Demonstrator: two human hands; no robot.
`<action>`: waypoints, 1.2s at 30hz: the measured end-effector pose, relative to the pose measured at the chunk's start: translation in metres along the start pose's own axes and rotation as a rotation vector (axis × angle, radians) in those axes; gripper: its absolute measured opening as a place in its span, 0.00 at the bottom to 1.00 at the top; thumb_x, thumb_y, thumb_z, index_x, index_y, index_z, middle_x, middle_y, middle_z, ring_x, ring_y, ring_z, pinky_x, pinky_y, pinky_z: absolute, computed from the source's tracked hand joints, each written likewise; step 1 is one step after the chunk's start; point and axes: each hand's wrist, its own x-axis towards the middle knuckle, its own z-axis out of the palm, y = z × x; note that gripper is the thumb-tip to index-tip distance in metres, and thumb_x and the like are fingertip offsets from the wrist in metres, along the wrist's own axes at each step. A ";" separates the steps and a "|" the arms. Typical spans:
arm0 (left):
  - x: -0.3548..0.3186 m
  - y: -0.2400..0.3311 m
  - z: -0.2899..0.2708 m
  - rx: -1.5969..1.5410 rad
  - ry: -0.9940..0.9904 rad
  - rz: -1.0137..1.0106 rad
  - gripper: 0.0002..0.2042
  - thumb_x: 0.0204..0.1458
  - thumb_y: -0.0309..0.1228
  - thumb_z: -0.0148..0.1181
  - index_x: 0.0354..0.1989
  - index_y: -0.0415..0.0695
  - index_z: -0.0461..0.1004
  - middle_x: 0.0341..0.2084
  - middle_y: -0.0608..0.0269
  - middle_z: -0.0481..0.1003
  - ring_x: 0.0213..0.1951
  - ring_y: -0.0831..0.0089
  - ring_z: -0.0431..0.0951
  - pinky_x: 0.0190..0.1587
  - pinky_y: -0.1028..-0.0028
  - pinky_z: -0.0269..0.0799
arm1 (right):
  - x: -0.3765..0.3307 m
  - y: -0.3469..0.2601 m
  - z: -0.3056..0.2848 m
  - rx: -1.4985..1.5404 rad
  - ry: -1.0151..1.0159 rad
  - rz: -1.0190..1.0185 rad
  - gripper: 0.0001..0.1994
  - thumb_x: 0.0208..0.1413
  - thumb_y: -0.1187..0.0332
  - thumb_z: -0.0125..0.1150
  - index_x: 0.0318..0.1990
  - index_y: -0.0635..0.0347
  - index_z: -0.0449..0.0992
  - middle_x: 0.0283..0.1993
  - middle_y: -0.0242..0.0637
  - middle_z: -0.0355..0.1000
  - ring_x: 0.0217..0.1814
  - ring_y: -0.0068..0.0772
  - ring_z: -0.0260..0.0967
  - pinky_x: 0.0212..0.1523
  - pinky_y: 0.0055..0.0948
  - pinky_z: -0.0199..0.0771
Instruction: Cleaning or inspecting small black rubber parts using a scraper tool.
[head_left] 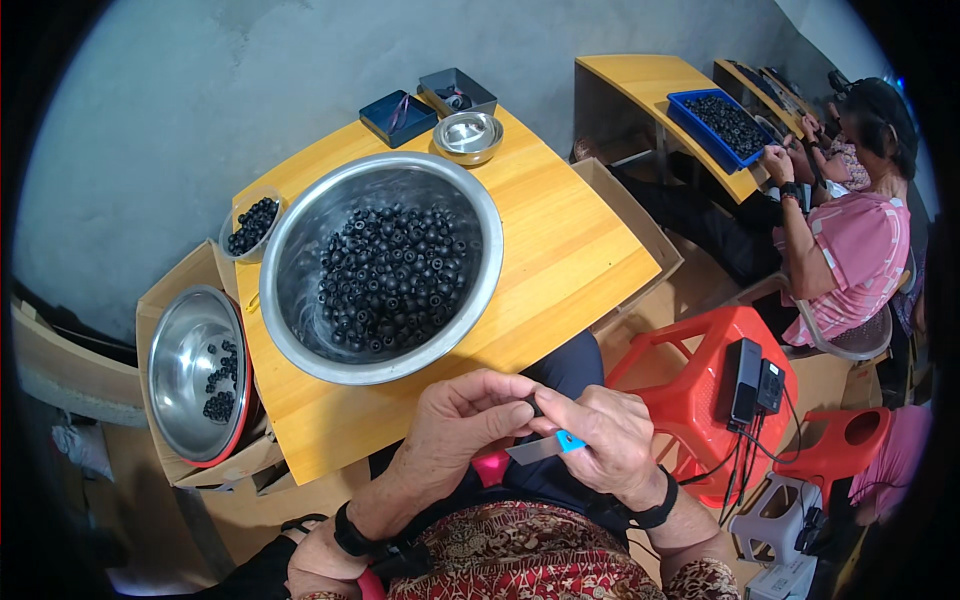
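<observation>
In front of my lap, both hands meet just past the table's near edge. My left hand (465, 425) is closed, its thumb and forefinger pinching a small black part (535, 407) mostly hidden by the fingers. My right hand (610, 440) is also closed, gripping a flat-bladed knife (535, 451) with a blue piece near its handle end; its thumb meets the black part too. Beyond the hands, a large steel basin (480, 290) stands on the yellow table (560, 240). Many small round black parts (395, 275) with holes lie in it.
A clear tub (236, 255) of black parts, a steel bowl (478, 150) and two dark trays (397, 118) stand on the table. At left, another basin (165, 390) holds several parts. Red stools (665, 385) carry black devices at right; a person in pink (860, 250) sits beyond.
</observation>
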 end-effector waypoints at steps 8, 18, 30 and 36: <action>0.003 -0.002 -0.001 0.011 0.009 0.048 0.14 0.54 0.24 0.61 0.48 0.37 0.72 0.37 0.55 0.79 0.38 0.70 0.81 0.44 0.72 0.79 | -0.002 0.003 0.002 0.012 0.018 0.017 0.20 0.42 0.76 0.70 0.46 0.64 0.77 0.20 0.31 0.69 0.17 0.27 0.65 0.16 0.25 0.61; 0.002 0.006 0.004 0.175 -0.012 0.141 0.26 0.53 0.18 0.60 0.60 0.42 0.58 0.37 0.61 0.78 0.36 0.83 0.77 0.35 0.85 0.71 | -0.001 -0.002 0.000 -0.011 0.055 0.008 0.20 0.42 0.75 0.72 0.46 0.61 0.78 0.17 0.30 0.67 0.15 0.25 0.64 0.14 0.24 0.57; 0.005 0.004 0.004 0.169 -0.042 0.191 0.29 0.54 0.18 0.59 0.62 0.42 0.54 0.38 0.59 0.79 0.37 0.83 0.77 0.35 0.85 0.70 | -0.001 -0.001 0.001 -0.003 0.107 -0.013 0.16 0.43 0.75 0.72 0.43 0.65 0.78 0.18 0.33 0.67 0.15 0.27 0.64 0.15 0.24 0.60; 0.003 0.006 0.000 0.168 -0.071 0.162 0.28 0.53 0.17 0.59 0.62 0.42 0.55 0.38 0.59 0.78 0.38 0.81 0.77 0.40 0.84 0.71 | 0.001 -0.003 0.000 0.029 0.069 0.008 0.17 0.43 0.76 0.72 0.43 0.66 0.78 0.18 0.32 0.67 0.15 0.27 0.63 0.15 0.24 0.59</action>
